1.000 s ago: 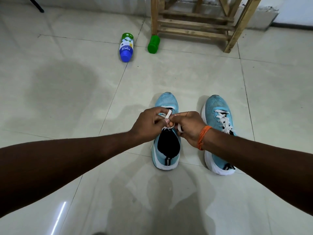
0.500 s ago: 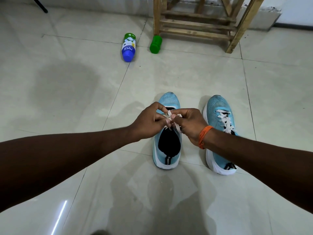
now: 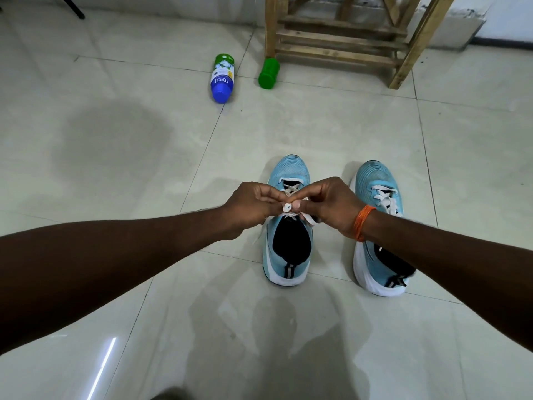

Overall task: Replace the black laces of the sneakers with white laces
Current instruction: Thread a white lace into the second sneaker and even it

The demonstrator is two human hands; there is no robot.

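Observation:
Two light blue sneakers stand side by side on the tiled floor, toes pointing away from me. The left sneaker carries a white lace crossed over its tongue. My left hand and my right hand meet above its opening, each pinching a part of that white lace between curled fingers. A loose lace end hangs below my right hand. The right sneaker is threaded with a white lace; my right forearm, with an orange wristband, crosses over its heel. No black lace is in view.
A blue and green bottle lies on the floor beyond the sneakers, with a small green bottle beside it. A wooden stool frame stands at the back. The floor is glossy pale tile.
Both hands have lifted slightly off the left sneaker's tongue and worked the white lace; more of the crossed lacing near the toe shows now. The sneakers have not moved.

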